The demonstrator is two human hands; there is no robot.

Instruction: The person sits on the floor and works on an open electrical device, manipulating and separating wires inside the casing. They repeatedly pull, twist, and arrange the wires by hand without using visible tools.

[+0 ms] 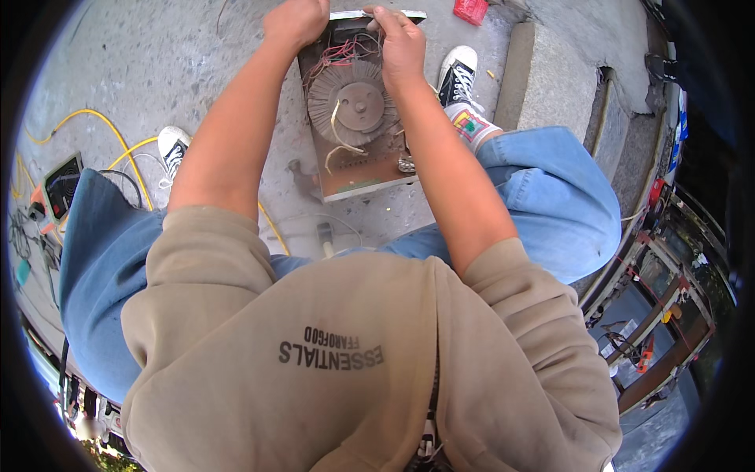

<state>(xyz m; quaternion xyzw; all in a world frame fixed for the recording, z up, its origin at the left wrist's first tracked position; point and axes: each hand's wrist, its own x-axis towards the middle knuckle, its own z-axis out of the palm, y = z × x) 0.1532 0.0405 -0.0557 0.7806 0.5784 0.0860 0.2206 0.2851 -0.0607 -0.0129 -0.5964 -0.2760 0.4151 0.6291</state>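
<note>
An opened electrical unit (363, 169) lies on the floor between my feet. Its brown metal base carries a large round ribbed copper-wound coil (360, 96), with red wires (340, 53) bundled beyond it. A pale loose wire (336, 126) bends over the coil. At the far end stands a thin white-edged panel (346, 14). My left hand (297, 22) is closed at the panel's left corner, its fingertips partly hidden. My right hand (399, 43) has its fingers bent over the panel's right part, with the thumb close to the inner side.
A concrete step (543, 79) rises to the right of my right shoe (458, 75). A yellow cable (102, 118) and a dark boxy device (63, 185) lie on the left. Behind the coil unit's near edge sits a small tool (325, 238). A red packet (470, 11) lies far right.
</note>
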